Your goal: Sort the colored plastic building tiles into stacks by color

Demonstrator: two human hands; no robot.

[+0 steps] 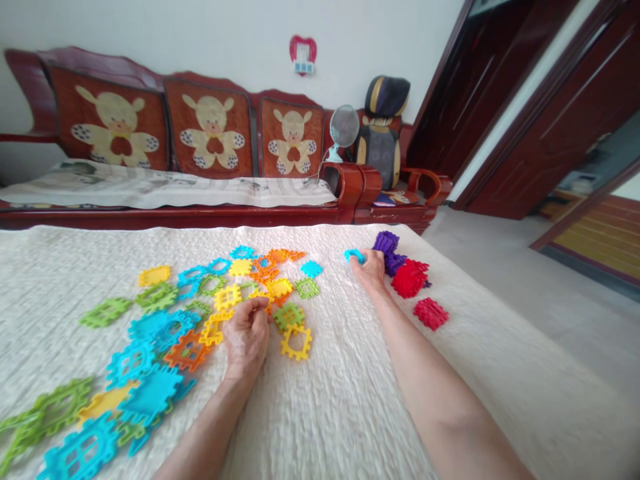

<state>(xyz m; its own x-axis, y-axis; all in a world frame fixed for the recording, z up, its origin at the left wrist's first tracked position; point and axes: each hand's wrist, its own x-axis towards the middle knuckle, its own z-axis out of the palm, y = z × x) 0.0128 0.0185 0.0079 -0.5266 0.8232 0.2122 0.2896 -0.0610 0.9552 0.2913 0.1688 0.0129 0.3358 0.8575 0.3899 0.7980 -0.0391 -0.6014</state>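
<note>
My right hand [371, 272] reaches out to the far right of the table, its fingers closed on a blue interlocking plastic tile [354, 255]. Just beside it stands a pile of purple tiles [387, 247], with a stack of red tiles [410, 278] nearer to me and a smaller red stack [431, 313] in front. My left hand [246, 337] is curled with its fingertips together at the edge of the loose tiles; whatever it may hold is hidden. Close around it lie a yellow window tile [227, 297], a green tile [289, 316] and a yellow frame tile [296, 342].
Many blue, green, yellow and orange tiles are scattered over the left of the cream-covered table [330, 400]. A lone blue tile [311, 269] lies between my hands. Behind the table stand a wooden sofa [300, 215] with bear cushions and a small fan [345, 127].
</note>
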